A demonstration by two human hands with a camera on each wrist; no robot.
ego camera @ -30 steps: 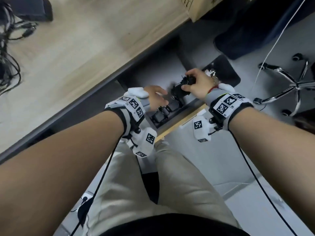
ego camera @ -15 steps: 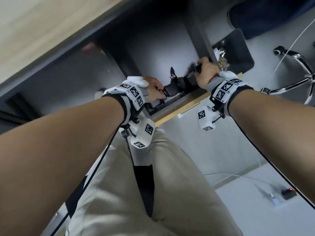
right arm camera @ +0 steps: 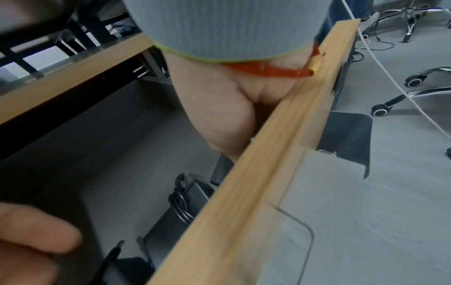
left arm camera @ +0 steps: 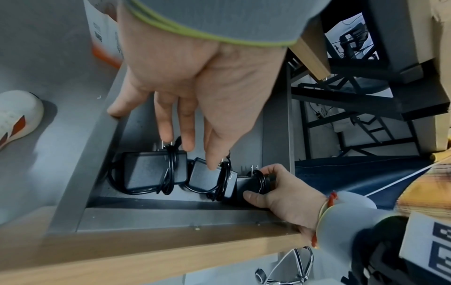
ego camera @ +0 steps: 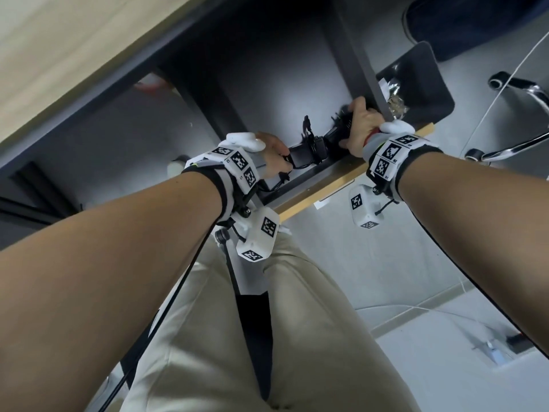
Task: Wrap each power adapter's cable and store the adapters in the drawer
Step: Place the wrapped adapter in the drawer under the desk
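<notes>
Three black power adapters with wrapped cables lie in a row inside the open grey drawer (left arm camera: 73,181), against its wood-fronted wall (left arm camera: 146,256). My left hand (left arm camera: 185,108) reaches down with straight fingers that touch the left adapter (left arm camera: 146,171) and the middle adapter (left arm camera: 207,179). My right hand (left arm camera: 270,185) grips the right adapter (left arm camera: 249,185) low in the drawer's right corner. In the head view, the left hand (ego camera: 273,157) and right hand (ego camera: 358,126) sit over the adapters (ego camera: 300,154). The right wrist view shows the palm (right arm camera: 219,115) behind the drawer front (right arm camera: 268,173); its fingers are hidden.
The drawer hangs under a wooden desk (ego camera: 74,55) with black metal legs (ego camera: 353,46). An office chair base (ego camera: 520,114) stands at the right and a white cable (ego camera: 490,96) crosses the floor. A white shoe (left arm camera: 17,115) sits left of the drawer. My legs (ego camera: 237,337) are below.
My right hand has carried its adapter down from above the drawer into the right corner. The left hand stayed on the stored adapters. My head has tilted down toward the drawer.
</notes>
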